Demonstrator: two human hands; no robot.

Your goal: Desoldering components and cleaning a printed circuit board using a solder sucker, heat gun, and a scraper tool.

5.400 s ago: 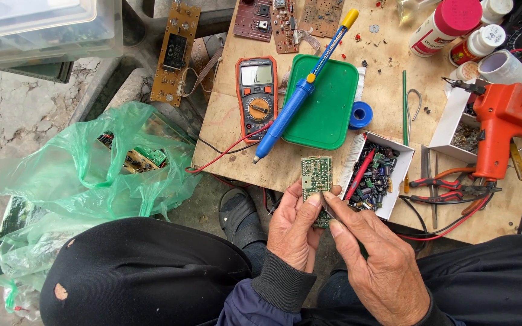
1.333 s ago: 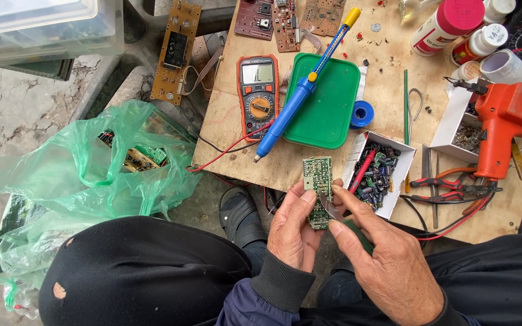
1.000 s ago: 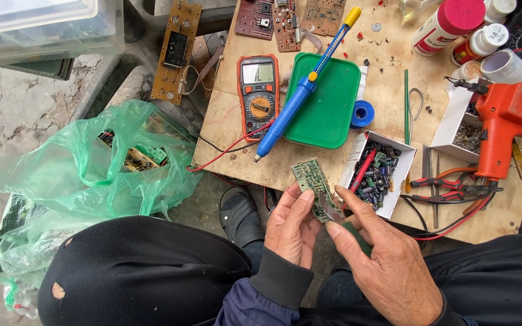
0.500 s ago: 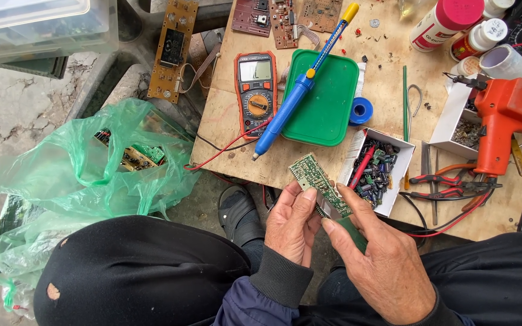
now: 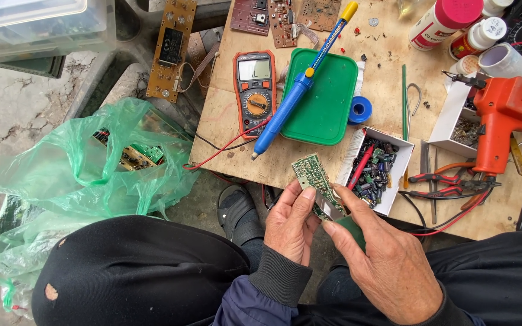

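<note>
Outdoor concrete ground, cracked, with a low wooden table [image 5: 231, 115] set on it. Left hand [image 5: 293, 223] grips a small green circuit board [image 5: 314, 181] by its near edge, thumb pressed on the face; board tilted, held just off the table's near edge. Right hand [image 5: 388, 265] closed around a green-handled tool [image 5: 350, 228], its metal tip touching the board's near right part.

On the table: white cardboard box [image 5: 374, 171] of small loose components just right of the board. Green plastic tray [image 5: 319, 98] farther back, a blue desoldering pump [image 5: 294, 99] lying diagonally across it. Red multimeter [image 5: 254, 90] left of the tray, red lead trailing off the table's near edge. Blue tape roll [image 5: 360, 110] right of the tray. Orange soldering gun [image 5: 505, 115] at far right, red-handled pliers [image 5: 448, 181] near it.

Left of the table, on the ground: green plastic bag [image 5: 80, 181], open, more circuit boards inside.
</note>
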